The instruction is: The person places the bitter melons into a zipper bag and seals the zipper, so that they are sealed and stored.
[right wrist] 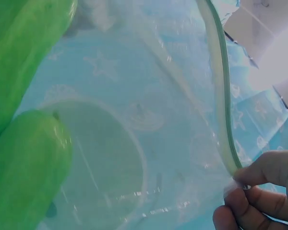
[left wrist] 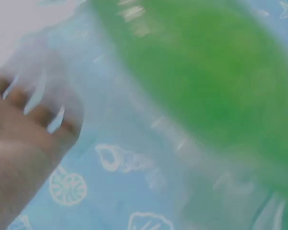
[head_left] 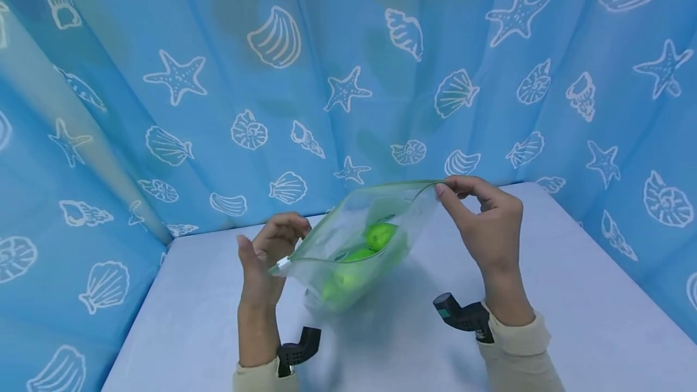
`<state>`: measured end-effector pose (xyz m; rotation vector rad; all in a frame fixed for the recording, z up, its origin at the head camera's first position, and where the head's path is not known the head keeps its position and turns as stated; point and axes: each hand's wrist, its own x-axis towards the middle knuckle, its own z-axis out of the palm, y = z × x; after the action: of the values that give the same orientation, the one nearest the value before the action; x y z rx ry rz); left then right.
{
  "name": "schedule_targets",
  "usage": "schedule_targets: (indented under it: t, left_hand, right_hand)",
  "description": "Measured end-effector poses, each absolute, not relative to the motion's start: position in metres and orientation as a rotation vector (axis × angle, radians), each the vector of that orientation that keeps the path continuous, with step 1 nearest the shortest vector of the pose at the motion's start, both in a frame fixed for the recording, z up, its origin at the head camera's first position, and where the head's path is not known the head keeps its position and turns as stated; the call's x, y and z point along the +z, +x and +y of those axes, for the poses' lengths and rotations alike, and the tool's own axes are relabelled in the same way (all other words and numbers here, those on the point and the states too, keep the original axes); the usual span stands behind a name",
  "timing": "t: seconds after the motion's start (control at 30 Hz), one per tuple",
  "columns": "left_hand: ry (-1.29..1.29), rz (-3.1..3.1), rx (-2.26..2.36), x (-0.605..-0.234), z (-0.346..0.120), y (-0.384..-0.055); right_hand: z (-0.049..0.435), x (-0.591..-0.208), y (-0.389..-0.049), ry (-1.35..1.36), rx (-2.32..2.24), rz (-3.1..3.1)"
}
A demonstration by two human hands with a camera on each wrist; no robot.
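Observation:
A clear zip bag (head_left: 332,231) with a green zip strip hangs tilted above the table, its mouth gaping. Several bright green oblong fruits (head_left: 380,236) lie inside; their exact kind is unclear. My right hand (head_left: 492,222) pinches the bag's upper right corner between thumb and fingers, plain also in the right wrist view at the zip strip (right wrist: 225,105). At the opposite corner sits a white slider (head_left: 282,263). Beside it is my left hand (head_left: 267,259), thumb apart from its loosely bent fingers. In the left wrist view, those fingers (left wrist: 41,112) show partly through the film.
A white-covered table (head_left: 196,295) lies beneath the bag. Blue curtains (head_left: 229,101) with white shells and starfish stand behind it and along both sides. Each wrist wears a black camera mount, such as the right one (head_left: 463,316).

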<state>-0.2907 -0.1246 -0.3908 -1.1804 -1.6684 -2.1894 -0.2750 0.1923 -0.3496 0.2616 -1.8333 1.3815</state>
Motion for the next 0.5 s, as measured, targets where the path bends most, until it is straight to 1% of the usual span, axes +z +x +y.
schedule_targets:
  t: [0.1, 0.17, 0.2, 0.27, 0.4, 0.5]
  left_hand:
    - [-1.367, -1.681, -2.148, -0.395, -0.136, -0.289]
    - [-1.369, -1.736, -2.112, -0.393, -0.141, -0.288]
    - [-1.327, -1.765, -2.094, -0.391, -0.141, -0.287]
    - [-1.153, -1.804, -2.05, -0.385, -0.14, -0.283]
    - [-0.698, -1.798, -1.919, -0.376, -0.134, -0.276]
    - [-0.497, -1.749, -1.807, -0.372, -0.131, -0.271]
  right_hand:
    - [0.196, -0.349, -0.272, 0.192, 1.366, -1.813]
    - [0.198, -0.348, -0.273, 0.172, 1.35, -1.804]
    - [0.199, -0.347, -0.274, 0.169, 1.343, -1.801]
    - [0.2, -0.347, -0.275, 0.163, 1.341, -1.802]
    - [0.2, -0.35, -0.273, 0.164, 1.371, -1.818]
    - [0.201, -0.352, -0.271, 0.196, 1.375, -1.811]
